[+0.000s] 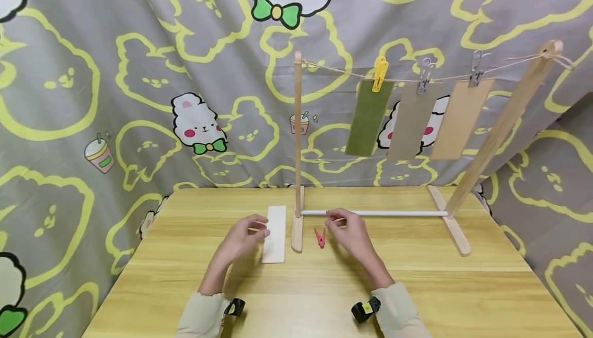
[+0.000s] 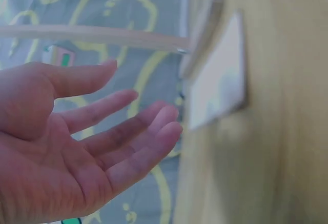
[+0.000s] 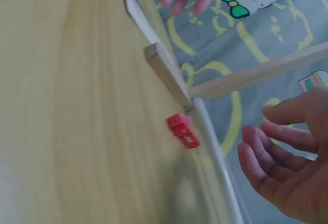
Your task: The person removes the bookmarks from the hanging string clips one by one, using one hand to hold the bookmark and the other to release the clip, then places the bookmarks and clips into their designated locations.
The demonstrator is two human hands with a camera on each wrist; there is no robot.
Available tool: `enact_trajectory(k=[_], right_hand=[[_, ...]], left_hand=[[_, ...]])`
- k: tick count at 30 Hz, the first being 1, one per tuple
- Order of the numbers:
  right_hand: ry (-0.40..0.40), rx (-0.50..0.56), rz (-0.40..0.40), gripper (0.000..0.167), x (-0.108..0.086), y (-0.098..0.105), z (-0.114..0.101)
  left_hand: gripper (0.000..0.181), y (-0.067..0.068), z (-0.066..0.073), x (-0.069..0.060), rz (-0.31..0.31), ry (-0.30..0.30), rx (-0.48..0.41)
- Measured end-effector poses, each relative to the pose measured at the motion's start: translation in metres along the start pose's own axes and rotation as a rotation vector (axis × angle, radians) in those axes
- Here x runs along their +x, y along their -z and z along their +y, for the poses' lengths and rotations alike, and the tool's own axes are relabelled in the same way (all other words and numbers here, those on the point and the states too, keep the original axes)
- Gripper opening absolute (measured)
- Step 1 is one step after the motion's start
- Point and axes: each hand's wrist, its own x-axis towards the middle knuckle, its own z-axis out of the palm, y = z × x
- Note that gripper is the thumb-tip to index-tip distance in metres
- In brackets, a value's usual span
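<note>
A white rectangular card (image 1: 276,235) lies flat on the table, left of the wooden stand's left foot. Just over its left edge hovers my left hand (image 1: 244,237), fingers loosely bent and holding nothing; the left wrist view shows the palm (image 2: 56,147) apart from the card (image 2: 220,75). A red clothespin (image 1: 320,237) lies on the table right of that foot. My right hand (image 1: 349,232) is in the air just right of the clothespin, thumb and fingers relaxed. In the right wrist view a gap separates the fingers (image 3: 261,167) from the clothespin (image 3: 182,130).
The wooden stand (image 1: 298,137) carries a string between its posts. From it hang a green card (image 1: 369,119), a grey card (image 1: 411,122) and a tan card (image 1: 461,119), held by a yellow clothespin (image 1: 380,74) and two grey ones. A white rod (image 1: 398,213) joins the feet.
</note>
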Motion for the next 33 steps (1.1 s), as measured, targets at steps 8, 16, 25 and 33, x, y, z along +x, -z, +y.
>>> enact_trajectory(k=[8, 16, 25, 33], right_hand=[[0.012, 0.064, 0.015, 0.018, -0.001, 0.012, -0.018], [0.028, 0.092, 0.003, 0.019, -0.002, 0.025, -0.029], [0.027, 0.121, -0.01, 0.023, -0.002, 0.041, -0.036], [0.012, 0.102, 0.014, 0.022, 0.0, 0.052, -0.035]], left_hand=[[0.028, 0.009, 0.012, 0.0, -0.02, -0.065, -0.08], [0.029, 0.01, 0.022, -0.006, 0.037, -0.097, -0.165], [0.029, 0.003, 0.027, -0.005, 0.045, -0.183, -0.211], [0.03, -0.006, 0.032, 0.009, -0.002, -0.238, -0.277]])
